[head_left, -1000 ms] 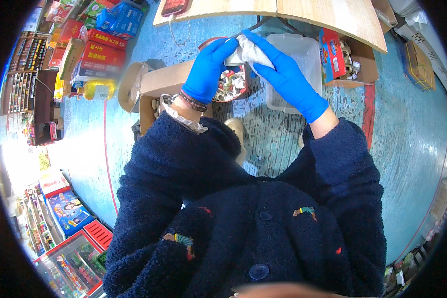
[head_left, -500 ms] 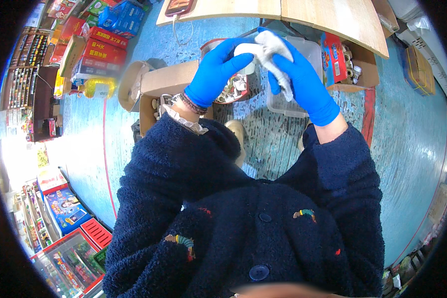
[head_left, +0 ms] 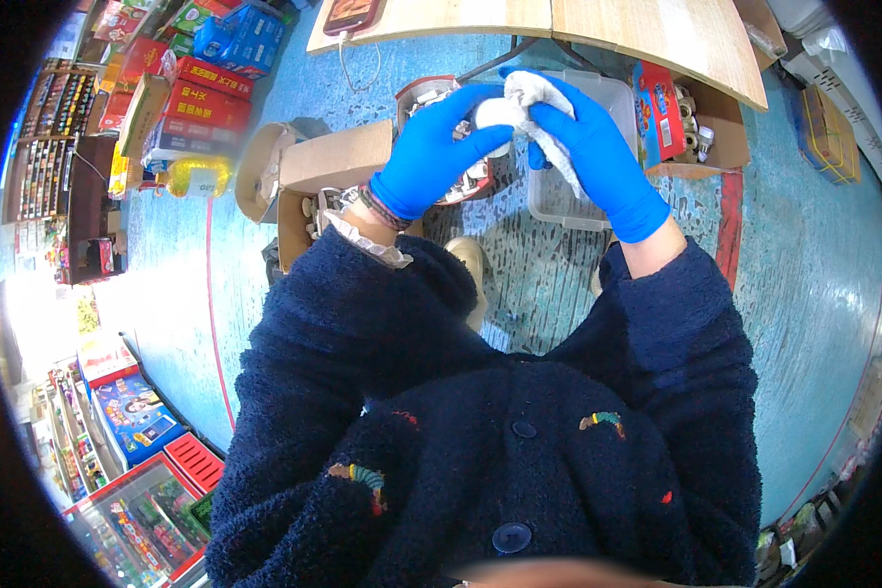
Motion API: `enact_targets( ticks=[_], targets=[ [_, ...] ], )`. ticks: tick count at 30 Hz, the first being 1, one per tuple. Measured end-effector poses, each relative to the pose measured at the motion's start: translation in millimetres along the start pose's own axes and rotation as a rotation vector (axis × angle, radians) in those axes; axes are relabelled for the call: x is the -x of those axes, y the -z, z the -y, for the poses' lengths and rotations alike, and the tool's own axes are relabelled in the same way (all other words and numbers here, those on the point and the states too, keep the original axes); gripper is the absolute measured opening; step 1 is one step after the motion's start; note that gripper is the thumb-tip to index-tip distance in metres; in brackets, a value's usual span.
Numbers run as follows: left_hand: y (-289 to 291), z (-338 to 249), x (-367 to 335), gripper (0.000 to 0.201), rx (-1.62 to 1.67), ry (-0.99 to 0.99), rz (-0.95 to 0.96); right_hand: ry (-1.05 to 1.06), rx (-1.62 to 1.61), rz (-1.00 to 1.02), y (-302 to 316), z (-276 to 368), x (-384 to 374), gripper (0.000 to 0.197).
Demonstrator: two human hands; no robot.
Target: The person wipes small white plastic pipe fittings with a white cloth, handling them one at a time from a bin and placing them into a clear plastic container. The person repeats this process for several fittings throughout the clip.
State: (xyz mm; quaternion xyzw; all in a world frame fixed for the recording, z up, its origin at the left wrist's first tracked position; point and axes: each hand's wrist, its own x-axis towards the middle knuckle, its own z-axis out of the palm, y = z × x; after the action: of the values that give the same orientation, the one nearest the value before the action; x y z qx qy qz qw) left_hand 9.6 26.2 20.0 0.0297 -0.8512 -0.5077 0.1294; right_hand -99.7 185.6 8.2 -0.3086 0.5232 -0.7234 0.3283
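Both my hands wear blue gloves and meet in front of me, above the floor. My left hand is closed around a smooth, white, rounded piece, whose exact kind I cannot make out. A whitish cloth is gripped in my right hand and pressed against the far end of that piece. One end of the cloth hangs down beside the right palm. The cloth and fingers hide part of the white piece. Below my left hand, a red-rimmed container with several white pieces is partly covered.
A clear plastic tub stands below my right hand. An open cardboard box is at the left, and another box with white items at the right. Beyond is a wooden table with a phone. Stocked shelves line the left.
The white piece has shifted slightly right, and the cloth now wraps its end more closely. My right fingers have curled in. Both hands stay in nearly the same place.
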Motion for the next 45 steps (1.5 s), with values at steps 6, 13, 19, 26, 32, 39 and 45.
enact_targets(
  ticks=[6, 13, 19, 26, 32, 39, 45],
  targets=[
    [-4.6, -6.6, -2.1, 0.046, -0.318, -0.036, 0.016, -0.194, -0.052, -0.120, -1.5, -3.1, 1.8, 0.039],
    [-10.7, -2.4, -3.8, 0.047, -0.360, -0.085, -0.032, 0.018, 0.191, -0.126, -6.0, -8.6, 1.9, 0.034],
    [3.4, 11.2, -10.4, 0.041, 0.206, 0.132, -0.161, -0.035, -0.114, -0.376, 22.4, 2.7, -8.3, 0.035],
    [18.6, 32.4, -8.9, 0.040, 0.788, 0.444, -0.183, 0.150, 0.162, -0.060, 6.4, -9.0, 0.9, 0.036],
    [7.1, 39.1, -9.2, 0.043, 0.669, 0.463, -0.147, 0.453, 1.079, 0.193, -12.5, -11.7, 9.0, 0.031],
    [9.3, 37.7, -3.4, 0.041, 0.107, 0.168, 0.025, 0.375, 1.073, 0.298, -21.2, -20.3, 13.8, 0.022],
    [5.0, 0.3, -1.6, 0.041, 0.296, 0.158, -0.058, -0.089, -0.117, 0.353, -20.9, -9.7, 19.3, 0.020]
  ],
)
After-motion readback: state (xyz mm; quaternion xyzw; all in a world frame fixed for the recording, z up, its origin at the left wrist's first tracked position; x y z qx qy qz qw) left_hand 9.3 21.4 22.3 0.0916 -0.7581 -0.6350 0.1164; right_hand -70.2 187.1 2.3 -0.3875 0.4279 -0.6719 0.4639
